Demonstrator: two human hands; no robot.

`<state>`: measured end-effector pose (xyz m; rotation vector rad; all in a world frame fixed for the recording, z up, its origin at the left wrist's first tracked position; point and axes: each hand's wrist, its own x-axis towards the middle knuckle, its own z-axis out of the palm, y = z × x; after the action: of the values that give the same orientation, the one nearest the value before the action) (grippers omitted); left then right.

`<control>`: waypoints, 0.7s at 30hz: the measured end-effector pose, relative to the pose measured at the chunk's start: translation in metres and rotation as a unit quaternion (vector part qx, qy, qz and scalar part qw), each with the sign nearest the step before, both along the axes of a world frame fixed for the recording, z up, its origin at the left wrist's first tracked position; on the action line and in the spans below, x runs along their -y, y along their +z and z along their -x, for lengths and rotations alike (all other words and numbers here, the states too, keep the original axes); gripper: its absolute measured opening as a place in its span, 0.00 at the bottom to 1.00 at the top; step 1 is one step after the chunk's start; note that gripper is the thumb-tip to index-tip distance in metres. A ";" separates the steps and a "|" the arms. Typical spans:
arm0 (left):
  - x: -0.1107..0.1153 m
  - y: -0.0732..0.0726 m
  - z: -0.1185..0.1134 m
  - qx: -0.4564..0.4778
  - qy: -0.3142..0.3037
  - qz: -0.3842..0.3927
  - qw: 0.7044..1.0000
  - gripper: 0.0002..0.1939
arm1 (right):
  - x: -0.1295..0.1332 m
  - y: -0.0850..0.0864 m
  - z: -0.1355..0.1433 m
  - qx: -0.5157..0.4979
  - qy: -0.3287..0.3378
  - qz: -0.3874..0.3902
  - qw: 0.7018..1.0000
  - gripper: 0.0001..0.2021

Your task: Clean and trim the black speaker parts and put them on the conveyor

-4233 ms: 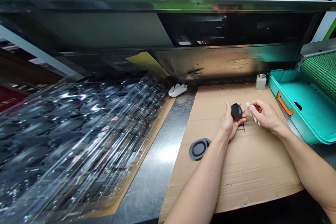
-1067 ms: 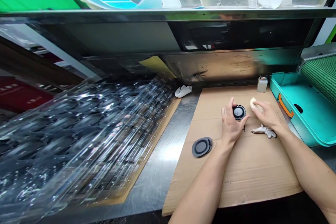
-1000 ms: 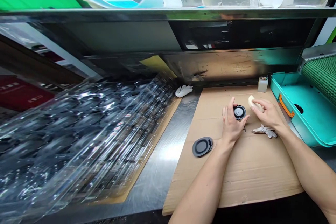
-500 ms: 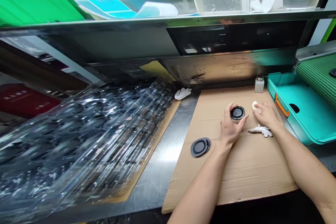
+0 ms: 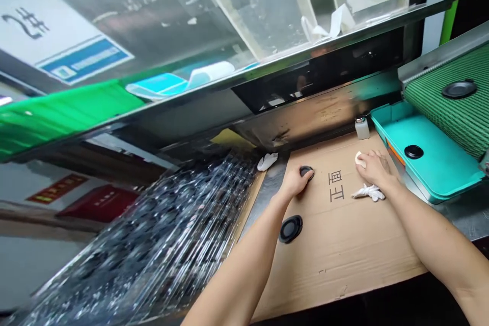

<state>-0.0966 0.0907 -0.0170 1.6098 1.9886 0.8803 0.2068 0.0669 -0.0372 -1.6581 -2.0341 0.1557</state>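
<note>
My left hand (image 5: 293, 182) grips a small round black part (image 5: 306, 171) by its edge, over the far left of the cardboard sheet (image 5: 340, 249). Between the fingers and thumb of my right hand (image 5: 375, 168) is a small white pad (image 5: 359, 159), partly covered by the fingers. Just below that hand lies a crumpled white cloth (image 5: 369, 192). Closer to me, beside my left forearm, a few black round parts (image 5: 290, 229) overlap on the cardboard. Dark printed characters show on the cardboard between my hands.
Clear plastic trays (image 5: 171, 234) with black parts fill the left side. To the right, a teal bin (image 5: 445, 175) holds a black disc (image 5: 413, 151); a green conveyor belt (image 5: 443, 112) carries another. A small bottle (image 5: 362, 128) stands behind, below a metal shelf edge (image 5: 267, 72).
My left hand has moved left with the black part, away from my right hand, uncovering the printed characters. The right hand still holds the white pad. The camera view has tilted and turned.
</note>
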 end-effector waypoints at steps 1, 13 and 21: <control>-0.002 -0.003 0.008 -0.082 -0.005 0.018 0.996 0.26 | 0.000 0.000 0.001 -0.003 0.000 0.003 1.000 0.11; -0.050 0.057 -0.081 -0.346 -0.054 -0.044 0.936 0.38 | 0.004 -0.003 0.009 -0.034 -0.022 0.037 0.998 0.12; -0.054 0.147 -0.353 -0.099 -0.321 -0.263 0.905 0.26 | 0.002 -0.007 0.010 -0.060 -0.023 0.014 0.998 0.11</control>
<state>0.2566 0.1450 0.1301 2.5335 1.2030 1.0489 0.1970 0.0648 -0.0445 -1.6694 -1.9125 0.2619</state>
